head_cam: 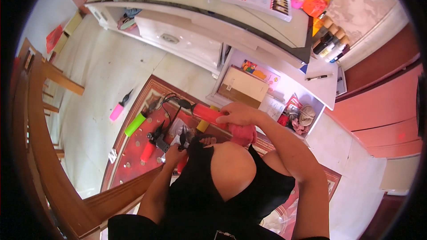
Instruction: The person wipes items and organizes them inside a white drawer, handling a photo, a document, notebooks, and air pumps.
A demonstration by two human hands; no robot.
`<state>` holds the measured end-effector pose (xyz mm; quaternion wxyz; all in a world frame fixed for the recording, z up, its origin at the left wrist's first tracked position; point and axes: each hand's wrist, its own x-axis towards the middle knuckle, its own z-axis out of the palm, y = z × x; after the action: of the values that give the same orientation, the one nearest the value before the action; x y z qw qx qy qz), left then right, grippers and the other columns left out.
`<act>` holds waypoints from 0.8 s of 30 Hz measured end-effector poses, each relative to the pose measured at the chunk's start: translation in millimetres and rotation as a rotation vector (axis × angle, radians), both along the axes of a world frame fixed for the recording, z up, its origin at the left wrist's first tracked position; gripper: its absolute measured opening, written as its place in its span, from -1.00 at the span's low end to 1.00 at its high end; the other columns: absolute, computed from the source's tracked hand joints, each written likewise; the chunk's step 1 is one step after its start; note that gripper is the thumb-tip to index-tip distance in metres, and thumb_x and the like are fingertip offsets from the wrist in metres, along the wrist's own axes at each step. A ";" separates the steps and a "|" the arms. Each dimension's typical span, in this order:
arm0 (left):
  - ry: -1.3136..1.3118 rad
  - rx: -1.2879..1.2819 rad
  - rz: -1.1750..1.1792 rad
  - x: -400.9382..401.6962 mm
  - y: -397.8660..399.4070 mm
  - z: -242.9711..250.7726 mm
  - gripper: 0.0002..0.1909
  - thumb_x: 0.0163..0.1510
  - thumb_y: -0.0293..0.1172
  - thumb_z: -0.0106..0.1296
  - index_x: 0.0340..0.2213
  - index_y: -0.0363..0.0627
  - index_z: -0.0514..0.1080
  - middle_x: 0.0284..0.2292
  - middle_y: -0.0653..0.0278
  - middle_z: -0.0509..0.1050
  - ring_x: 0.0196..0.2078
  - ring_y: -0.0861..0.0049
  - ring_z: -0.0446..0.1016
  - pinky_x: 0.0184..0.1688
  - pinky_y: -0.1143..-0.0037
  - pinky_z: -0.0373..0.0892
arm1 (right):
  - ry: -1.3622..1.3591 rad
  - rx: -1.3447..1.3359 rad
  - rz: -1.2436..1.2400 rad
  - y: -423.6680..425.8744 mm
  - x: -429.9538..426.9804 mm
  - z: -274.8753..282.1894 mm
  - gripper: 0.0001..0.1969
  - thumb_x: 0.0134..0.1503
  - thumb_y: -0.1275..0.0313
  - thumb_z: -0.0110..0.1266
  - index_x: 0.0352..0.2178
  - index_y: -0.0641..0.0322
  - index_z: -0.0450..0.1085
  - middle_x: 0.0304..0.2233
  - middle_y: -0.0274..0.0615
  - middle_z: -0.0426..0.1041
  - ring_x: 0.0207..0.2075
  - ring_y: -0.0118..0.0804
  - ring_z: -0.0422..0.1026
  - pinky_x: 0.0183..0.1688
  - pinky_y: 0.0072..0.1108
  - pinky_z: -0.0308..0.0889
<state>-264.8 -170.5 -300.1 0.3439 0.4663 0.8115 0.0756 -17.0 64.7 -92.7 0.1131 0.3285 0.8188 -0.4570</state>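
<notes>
My right hand grips the body of a red hand pump, whose black tapered nozzle points left. Beneath that hand is a bunched pinkish-red cloth; I cannot tell whether the fingers hold it too. Lower down, my left hand closes around the neck of a second red pump with a black nozzle, its body mostly hidden by my leg. Left of it lie another red pump and a black device. A green pump and a black cord are farther out.
A red patterned rug lies under these things. On the tiles is a pink pump. A white cabinet has an open drawer holding a cardboard box and yarn. A wooden chair stands left.
</notes>
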 end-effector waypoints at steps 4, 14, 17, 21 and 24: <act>-0.060 0.393 0.394 -19.5 20.6 17.9 -0.54 -0.14 -0.22 0.07 -0.22 -0.28 0.32 -0.36 0.05 0.44 -0.37 0.25 0.43 -0.31 0.37 0.35 | 0.105 -0.030 -0.083 0.9 6.7 -4.0 -0.48 0.01 0.04 -0.05 -0.24 0.35 0.39 -0.22 0.06 0.40 -0.15 -0.10 0.36 -0.10 -0.43 0.23; -1.613 0.439 0.444 36.9 145.1 156.2 -0.69 0.05 -0.20 -0.09 -0.18 -0.04 0.31 -0.24 0.27 0.42 -0.27 0.41 0.44 -0.22 0.41 0.38 | 0.277 -0.058 -0.091 18.0 21.5 21.5 -0.53 0.02 0.07 -0.05 -0.26 0.31 0.37 -0.25 0.00 0.41 -0.26 -0.15 0.36 -0.18 -0.44 0.25; -1.729 0.339 0.423 53.7 167.7 148.4 -0.61 0.09 -0.08 -0.09 -0.12 -0.03 0.28 -0.18 0.28 0.40 -0.19 0.40 0.42 -0.17 0.34 0.36 | 0.274 -0.158 -0.208 23.9 54.0 31.1 -0.58 0.01 0.11 -0.03 -0.30 0.29 0.38 -0.29 -0.07 0.42 -0.28 -0.21 0.36 -0.22 -0.47 0.25; -1.782 0.158 0.219 110.2 200.4 151.5 -0.59 0.10 -0.09 -0.08 -0.07 -0.01 0.27 -0.15 0.27 0.40 -0.10 0.42 0.37 -0.13 0.28 0.34 | 0.374 -0.257 -0.558 13.0 132.5 -24.5 -0.61 -0.03 0.17 0.01 -0.28 0.27 0.40 -0.37 -0.30 0.40 -0.34 -0.42 0.31 -0.24 -0.60 0.21; -1.666 -0.194 0.228 131.1 219.8 133.9 -0.57 0.07 -0.10 -0.03 -0.07 -0.02 0.26 -0.13 0.30 0.38 -0.09 0.39 0.37 -0.09 0.26 0.33 | 0.382 -0.444 -0.936 -14.2 157.4 -33.1 -0.59 -0.05 0.19 0.05 -0.23 0.27 0.40 -0.40 -0.34 0.38 -0.33 -0.46 0.28 -0.19 -0.64 0.17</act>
<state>-133.7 49.3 -166.3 0.8584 0.1420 0.3381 0.3589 140.4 50.5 -125.8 -0.1860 0.5371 0.4754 -0.6715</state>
